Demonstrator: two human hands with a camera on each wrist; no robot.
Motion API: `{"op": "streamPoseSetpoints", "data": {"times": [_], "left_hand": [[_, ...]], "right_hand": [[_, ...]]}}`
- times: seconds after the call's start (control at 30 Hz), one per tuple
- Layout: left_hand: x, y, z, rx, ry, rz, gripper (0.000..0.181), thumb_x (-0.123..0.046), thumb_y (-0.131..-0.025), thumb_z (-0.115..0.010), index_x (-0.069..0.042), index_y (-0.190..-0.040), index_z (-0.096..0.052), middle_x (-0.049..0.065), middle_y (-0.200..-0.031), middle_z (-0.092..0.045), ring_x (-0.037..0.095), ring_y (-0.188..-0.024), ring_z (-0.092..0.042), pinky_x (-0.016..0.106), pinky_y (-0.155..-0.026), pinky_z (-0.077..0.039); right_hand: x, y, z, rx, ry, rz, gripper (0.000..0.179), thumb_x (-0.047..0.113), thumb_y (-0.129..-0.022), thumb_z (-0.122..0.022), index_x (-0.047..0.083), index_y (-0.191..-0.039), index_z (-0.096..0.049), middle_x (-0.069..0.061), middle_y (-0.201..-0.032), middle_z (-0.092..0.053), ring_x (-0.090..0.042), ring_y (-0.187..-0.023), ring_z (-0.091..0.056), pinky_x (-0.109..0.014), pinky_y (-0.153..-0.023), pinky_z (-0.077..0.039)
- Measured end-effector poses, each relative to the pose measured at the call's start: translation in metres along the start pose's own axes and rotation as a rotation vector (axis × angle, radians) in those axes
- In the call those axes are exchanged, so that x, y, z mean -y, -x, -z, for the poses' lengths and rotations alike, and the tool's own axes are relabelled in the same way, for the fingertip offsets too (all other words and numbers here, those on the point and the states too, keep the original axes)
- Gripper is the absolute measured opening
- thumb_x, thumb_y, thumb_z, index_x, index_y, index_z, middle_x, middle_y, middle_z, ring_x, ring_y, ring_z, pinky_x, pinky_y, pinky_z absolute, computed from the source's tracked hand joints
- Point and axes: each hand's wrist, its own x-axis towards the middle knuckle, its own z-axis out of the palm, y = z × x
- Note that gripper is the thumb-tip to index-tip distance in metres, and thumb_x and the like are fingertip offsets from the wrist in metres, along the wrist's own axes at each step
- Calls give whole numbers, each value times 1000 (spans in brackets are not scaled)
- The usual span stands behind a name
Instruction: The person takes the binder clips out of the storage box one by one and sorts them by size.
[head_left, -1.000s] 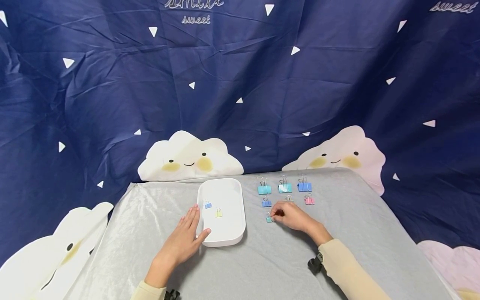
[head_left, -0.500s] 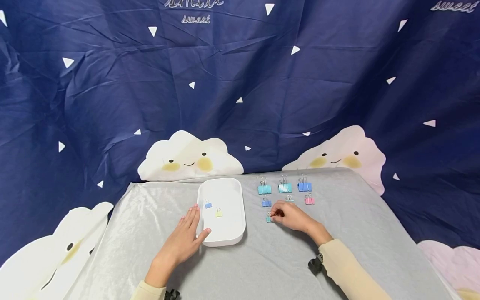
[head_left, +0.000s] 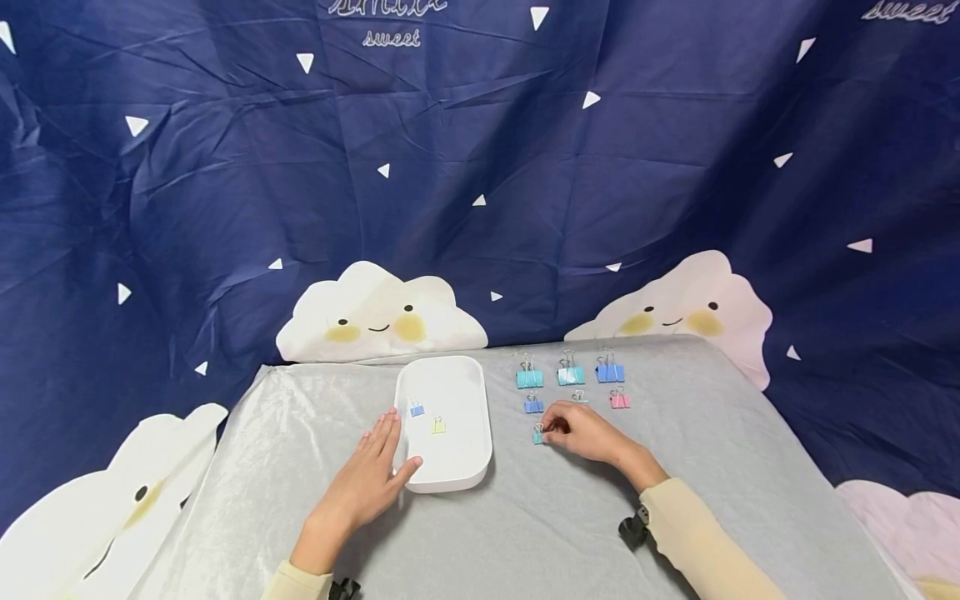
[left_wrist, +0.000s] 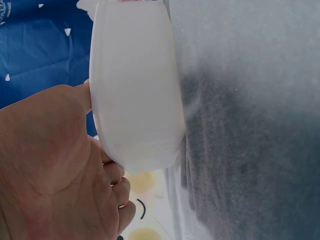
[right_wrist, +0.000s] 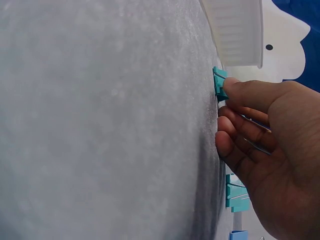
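My left hand lies with straight fingers along the left rim of a white plastic tray. In the left wrist view its thumb and fingers touch the tray's side. To the right of the tray, my right hand pinches a small teal binder clip between thumb and finger, down at the grey cloth. The right wrist view shows the thumb on the teal clip's body. Inside the tray lie a small blue binder clip and a small yellow one.
Behind my right hand stand a blue clip, a partly hidden clip and a pink clip. Farther back is a row of larger clips: two teal and one blue. A dark blue curtain hangs behind the table.
The small teal clip has turned slightly between my right fingertips. Both hands and the tray have stayed in place.
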Motion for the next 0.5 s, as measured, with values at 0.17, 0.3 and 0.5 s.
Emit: {"op": "streamPoseSetpoints", "data": {"times": [0.17,0.3,0.5], "left_hand": [[-1,1,1,-5,-1,-1,84,-52,-110,-51,7,-165,-27,23,-176,-23,41,-164,-22,59,-134,-23],[-1,2,2,3,3,3,85,-52,-110,-51,7,-165,-26,23,-176,-22,41,-164,-22,59,-134,-23],[-1,1,1,4,9,6,85,-53,-110,-51,7,-166,-26,23,-176,-22,41,-164,-22,59,-134,-23]], "right_hand": [[1,0,2,5,1,-15,10,12,-94,-80,15,-100,-73,8,-94,-68,-2,-84,-60,-23,-77,-56],[2,-2,5,0,-9,-8,10,12,-95,-80,12,-101,-73,7,-96,-69,-4,-86,-62,-25,-78,-58],[6,-8,11,-29,21,6,10,13,-96,-80,12,-103,-73,8,-96,-70,-4,-85,-64,-25,-78,-58]]}}
